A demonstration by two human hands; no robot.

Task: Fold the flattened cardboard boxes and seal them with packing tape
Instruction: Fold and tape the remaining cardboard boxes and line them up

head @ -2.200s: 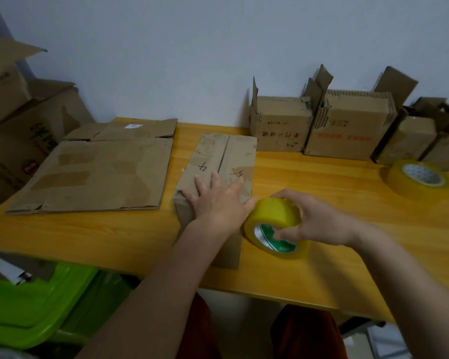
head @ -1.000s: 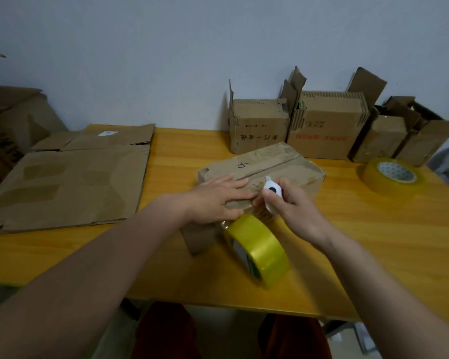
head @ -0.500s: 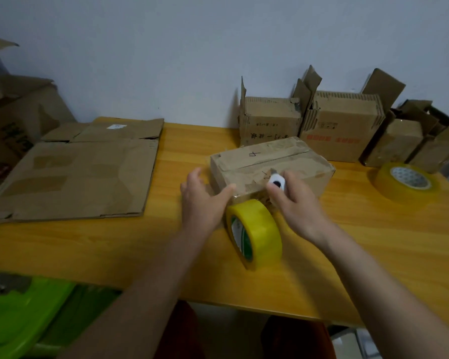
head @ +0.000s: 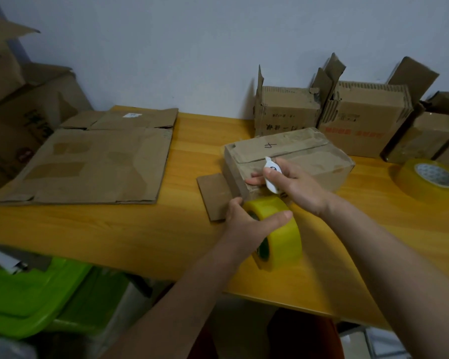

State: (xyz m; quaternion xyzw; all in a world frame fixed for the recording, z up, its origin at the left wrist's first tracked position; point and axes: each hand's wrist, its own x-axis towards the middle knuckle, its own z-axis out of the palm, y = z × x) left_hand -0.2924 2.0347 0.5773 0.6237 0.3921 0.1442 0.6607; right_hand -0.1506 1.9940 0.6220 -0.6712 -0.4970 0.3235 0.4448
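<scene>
Left hand [head: 246, 224] grips the tape roll [head: 278, 234]; right hand [head: 293, 185] pinches the white cutter [head: 272, 174] against the box [head: 290, 161]: keep tape taut, slice close to the edge

A single wide-angle view from a head-worn camera looks forward and down over a yellow-orange wooden table [head: 145, 237] toward a pale grey wall [head: 192, 47]. Both forearms reach in from the bottom edge, close to the lens. The table's near edge crosses the lower frame, and straight lines bow toward the borders
</scene>
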